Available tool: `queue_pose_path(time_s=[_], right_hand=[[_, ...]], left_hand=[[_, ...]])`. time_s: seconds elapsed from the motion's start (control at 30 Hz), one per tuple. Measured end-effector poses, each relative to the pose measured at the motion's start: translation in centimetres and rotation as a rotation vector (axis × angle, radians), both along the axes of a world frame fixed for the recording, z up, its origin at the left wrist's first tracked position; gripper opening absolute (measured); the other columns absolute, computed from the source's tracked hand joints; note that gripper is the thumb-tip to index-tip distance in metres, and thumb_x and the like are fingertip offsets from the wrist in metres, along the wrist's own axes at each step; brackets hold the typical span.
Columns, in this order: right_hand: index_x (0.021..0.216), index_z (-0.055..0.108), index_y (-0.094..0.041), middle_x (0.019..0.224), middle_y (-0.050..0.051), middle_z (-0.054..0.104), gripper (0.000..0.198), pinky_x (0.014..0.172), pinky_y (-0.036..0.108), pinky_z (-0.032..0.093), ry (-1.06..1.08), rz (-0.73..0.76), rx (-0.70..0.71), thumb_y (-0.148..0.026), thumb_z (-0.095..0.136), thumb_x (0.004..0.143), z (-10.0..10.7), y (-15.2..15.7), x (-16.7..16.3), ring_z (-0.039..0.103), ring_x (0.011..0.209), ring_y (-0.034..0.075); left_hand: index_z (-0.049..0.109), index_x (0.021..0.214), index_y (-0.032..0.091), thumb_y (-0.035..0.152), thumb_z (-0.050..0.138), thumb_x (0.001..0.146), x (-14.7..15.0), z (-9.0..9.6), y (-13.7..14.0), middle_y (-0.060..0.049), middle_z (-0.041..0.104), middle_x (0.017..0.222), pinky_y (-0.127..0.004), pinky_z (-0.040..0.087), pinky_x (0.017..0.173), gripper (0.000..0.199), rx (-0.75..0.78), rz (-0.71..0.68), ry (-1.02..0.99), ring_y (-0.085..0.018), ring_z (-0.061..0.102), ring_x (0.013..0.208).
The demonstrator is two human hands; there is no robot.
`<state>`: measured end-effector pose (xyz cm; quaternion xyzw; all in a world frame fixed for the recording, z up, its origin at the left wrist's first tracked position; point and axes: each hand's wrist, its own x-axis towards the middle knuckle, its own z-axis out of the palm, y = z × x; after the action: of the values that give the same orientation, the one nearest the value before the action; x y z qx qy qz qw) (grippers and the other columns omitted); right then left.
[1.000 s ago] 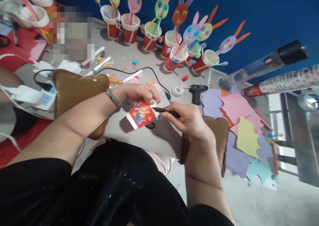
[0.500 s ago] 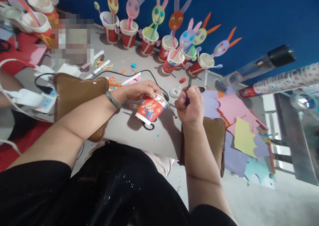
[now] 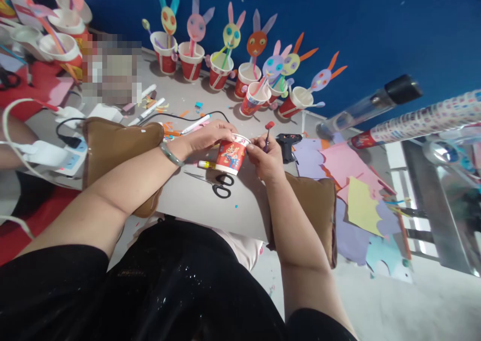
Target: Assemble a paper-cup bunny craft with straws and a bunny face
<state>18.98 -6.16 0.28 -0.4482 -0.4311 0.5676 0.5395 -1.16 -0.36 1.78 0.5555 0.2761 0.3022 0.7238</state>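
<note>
Head view: the left hand (image 3: 218, 133) grasps a red paper cup (image 3: 231, 154) by its rim, in front of the person's chest and over the table (image 3: 214, 208); whether the cup's base touches anything is hard to tell. The right hand (image 3: 268, 155) is curled around a slim dark tool (image 3: 266, 143) that points up and away, while its fingertips meet the cup's right side. The thin paper wall could well dent if both hands squeeze hard, and the tool, held so near the cup, might scratch it or jab a finger if the wrist turns carelessly. Scissors (image 3: 221, 186) lie just below the cup, with a yellow marker (image 3: 206, 164) just beside it; both could tip the cup if it were set down there. Brown cushions (image 3: 120, 135) lie by the forearms. Beyond the right hand is a black glue gun (image 3: 288, 145), then coloured paper (image 3: 364, 206). A row of rabbit cups (image 3: 221, 73) lines the back, limiting forward reach, and a cup stack (image 3: 421, 118) juts in at right.
</note>
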Motion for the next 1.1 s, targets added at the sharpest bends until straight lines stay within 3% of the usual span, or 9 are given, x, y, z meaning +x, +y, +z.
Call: queue_pose_path(time_s=[0.2,0.6,0.73,0.83,0.93,1.0,1.1], right_hand=[[0.073,0.039,-0.025,0.073,-0.007,0.060,0.062,0.044,0.021,0.026,-0.105,-0.078,0.058,-0.044,0.096,0.061,-0.6,0.0,0.1,0.036,0.050,0.004],[0.077,0.046,-0.025,0.075,-0.006,0.061,0.054,0.052,0.024,0.038,-0.226,-0.156,0.152,-0.052,0.092,0.068,-0.6,-0.2,0.2,0.043,0.054,0.007],[0.082,0.056,-0.024,0.082,-0.001,0.069,0.040,0.064,0.028,0.049,-0.421,-0.299,0.269,-0.054,0.083,0.081,-0.5,-0.3,0.3,0.056,0.066,0.012],[0.088,0.062,-0.023,0.092,0.003,0.073,0.036,0.073,0.031,0.053,-0.547,-0.439,0.360,-0.056,0.075,0.088,-0.7,-0.1,0.5,0.063,0.078,0.015],[0.090,0.063,-0.022,0.086,0.002,0.070,0.037,0.072,0.030,0.051,-0.577,-0.493,0.354,-0.059,0.066,0.095,-1.3,0.1,0.8,0.063,0.078,0.016],[0.087,0.060,-0.023,0.079,0.000,0.066,0.039,0.067,0.028,0.048,-0.562,-0.484,0.325,-0.061,0.062,0.098,-1.6,0.3,0.8,0.059,0.072,0.014],[0.079,0.054,-0.024,0.069,-0.004,0.063,0.044,0.059,0.027,0.041,-0.546,-0.450,0.285,-0.064,0.062,0.097,-1.9,0.4,0.8,0.050,0.060,0.011]], left_hand=[[0.063,0.068,0.016,0.038,0.079,0.070,0.3,0.3,0.0,0.001,0.056,0.068,-0.027,0.038,0.064,0.028,0.054,0.010,0.048,-0.011,0.050,0.065],[0.066,0.078,0.017,0.037,0.077,0.074,0.4,-0.9,0.5,0.000,0.064,0.074,-0.027,0.044,0.065,0.023,0.064,0.049,0.006,-0.012,0.056,0.066],[0.067,0.082,0.017,0.041,0.075,0.081,0.5,-1.1,0.5,-0.001,0.066,0.078,-0.029,0.049,0.071,0.025,0.342,0.133,0.040,-0.014,0.059,0.071],[0.068,0.087,0.019,0.038,0.071,0.090,0.6,-1.5,0.5,-0.004,0.070,0.087,-0.035,0.053,0.084,0.019,0.742,0.293,0.123,-0.018,0.064,0.084],[0.068,0.090,0.022,0.033,0.065,0.096,0.6,-2.2,0.4,-0.007,0.072,0.099,-0.042,0.052,0.097,0.013,1.112,0.422,0.213,-0.023,0.066,0.100],[0.069,0.092,0.023,0.032,0.062,0.100,0.5,-2.7,0.5,-0.007,0.071,0.101,-0.044,0.052,0.098,0.014,1.256,0.455,0.243,-0.023,0.065,0.103],[0.069,0.093,0.023,0.033,0.060,0.102,0.6,-3.1,0.5,-0.007,0.070,0.100,-0.044,0.053,0.096,0.017,1.324,0.459,0.264,-0.023,0.065,0.102]])
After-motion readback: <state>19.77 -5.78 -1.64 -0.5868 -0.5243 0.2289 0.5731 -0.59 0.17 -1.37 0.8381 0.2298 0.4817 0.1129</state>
